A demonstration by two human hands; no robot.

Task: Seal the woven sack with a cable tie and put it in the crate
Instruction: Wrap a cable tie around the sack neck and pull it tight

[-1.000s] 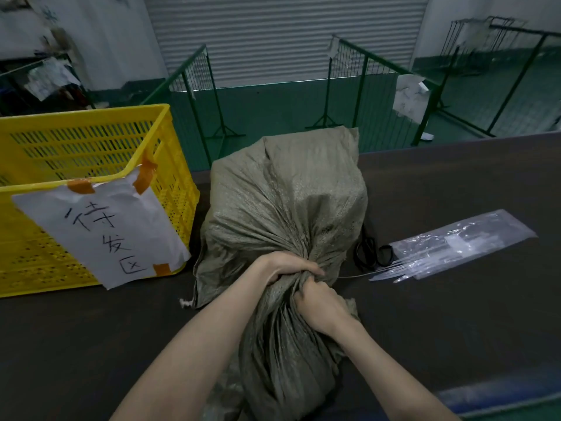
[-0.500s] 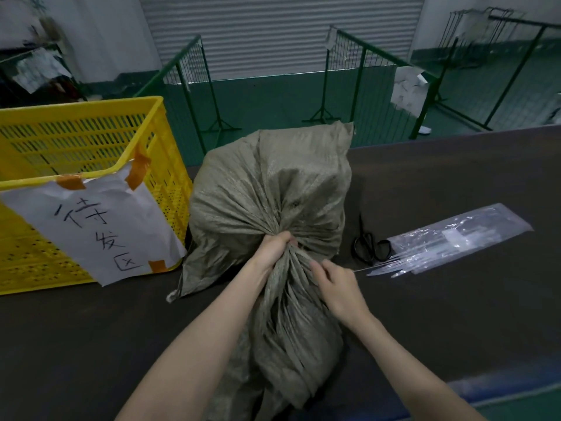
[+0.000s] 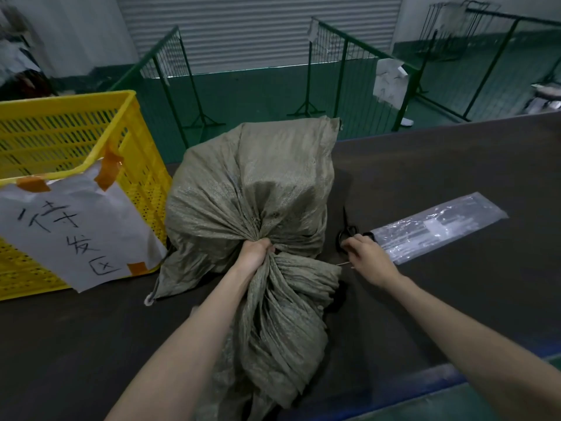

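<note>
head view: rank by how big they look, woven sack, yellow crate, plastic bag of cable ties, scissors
1. woven sack, largest.
2. yellow crate; it is cut off at the left edge, so it may really rival the sack.
3. plastic bag of cable ties.
4. scissors, smallest and partly hidden by the right hand.

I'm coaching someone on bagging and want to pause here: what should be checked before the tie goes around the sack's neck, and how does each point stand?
1. Neck gathered and gripped: ok. The left hand clamps the bunched neck of the woven sack.
2. Cable tie in hand: cannot tell. The right hand is beside the scissors; a thin strand shows by its fingers, perhaps a tie.
3. Spare ties within reach: ok. The clear packet lies just right of that hand.
4. Tie around the neck: not ok, none visible.
5. Crate ready: ok. The yellow crate stands open, left of the sack.
</note>
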